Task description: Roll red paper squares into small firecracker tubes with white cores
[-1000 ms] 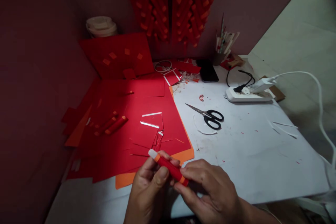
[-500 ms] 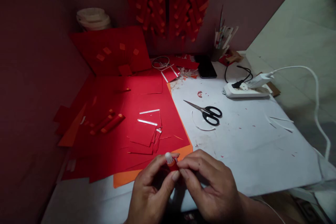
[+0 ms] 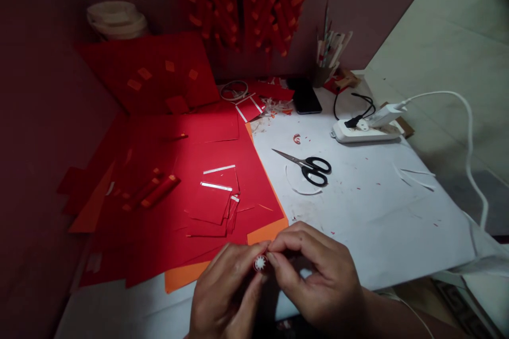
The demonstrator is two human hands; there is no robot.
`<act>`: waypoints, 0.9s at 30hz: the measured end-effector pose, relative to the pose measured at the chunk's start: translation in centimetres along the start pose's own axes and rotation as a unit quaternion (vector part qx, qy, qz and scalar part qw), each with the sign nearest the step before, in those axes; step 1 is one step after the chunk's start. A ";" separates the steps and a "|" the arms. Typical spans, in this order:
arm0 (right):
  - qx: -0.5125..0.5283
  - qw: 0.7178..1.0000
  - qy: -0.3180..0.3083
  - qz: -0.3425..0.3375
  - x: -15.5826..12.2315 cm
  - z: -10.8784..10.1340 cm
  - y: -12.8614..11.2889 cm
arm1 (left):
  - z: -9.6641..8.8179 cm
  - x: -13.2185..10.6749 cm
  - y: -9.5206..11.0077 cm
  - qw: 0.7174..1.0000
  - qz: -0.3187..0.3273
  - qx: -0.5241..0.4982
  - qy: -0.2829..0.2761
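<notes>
Near the front edge of the table, my left hand (image 3: 228, 288) grips a small red paper roll (image 3: 255, 268), its end turned up towards me. Inside that end shows a white ribbed core (image 3: 260, 262), star-shaped from above. My right hand (image 3: 318, 275) pinches at the roll's edge with thumb and forefinger; what exactly lies between those fingertips is too small to tell. Most of the roll is hidden by my fingers. Beyond my hands, several cut red paper pieces (image 3: 210, 204) with white strips along their edges lie on large red sheets (image 3: 159, 243).
Black-handled scissors (image 3: 306, 164) lie on the white table cover (image 3: 382, 222). Finished red rolls (image 3: 161, 190) rest at left. Further back are a phone (image 3: 304, 96), a power strip (image 3: 366, 131) with cables, a pen cup (image 3: 323, 75) and a white tub (image 3: 117, 20).
The red roll has tipped so its white-cored end faces me instead of pointing up and away. Both hands still hold it. The whole view has shifted slightly.
</notes>
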State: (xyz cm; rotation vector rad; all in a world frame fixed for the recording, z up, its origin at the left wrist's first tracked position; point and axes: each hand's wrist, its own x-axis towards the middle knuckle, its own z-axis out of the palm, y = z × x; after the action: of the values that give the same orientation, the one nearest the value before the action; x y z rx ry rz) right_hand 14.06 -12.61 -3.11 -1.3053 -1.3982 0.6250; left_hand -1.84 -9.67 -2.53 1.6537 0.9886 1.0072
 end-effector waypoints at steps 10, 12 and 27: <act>-0.011 0.999 0.024 -0.024 0.2 0.4 0.3 | -0.7 -0.1 -1.7 0.984 0.157 0.066 -0.059; -0.008 0.999 0.026 -0.025 0.2 0.4 0.3 | -0.8 -0.1 -2.0 0.977 0.185 0.082 -0.070; -0.019 0.999 0.018 -0.025 0.3 0.5 0.3 | -0.7 0.0 -1.9 0.972 0.196 0.113 -0.059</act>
State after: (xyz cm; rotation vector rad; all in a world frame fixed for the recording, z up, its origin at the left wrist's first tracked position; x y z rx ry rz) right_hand 13.74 -12.11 -3.46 -1.3014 -1.4158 0.5406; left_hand -2.78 -9.04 -4.24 2.1303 0.7320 1.0626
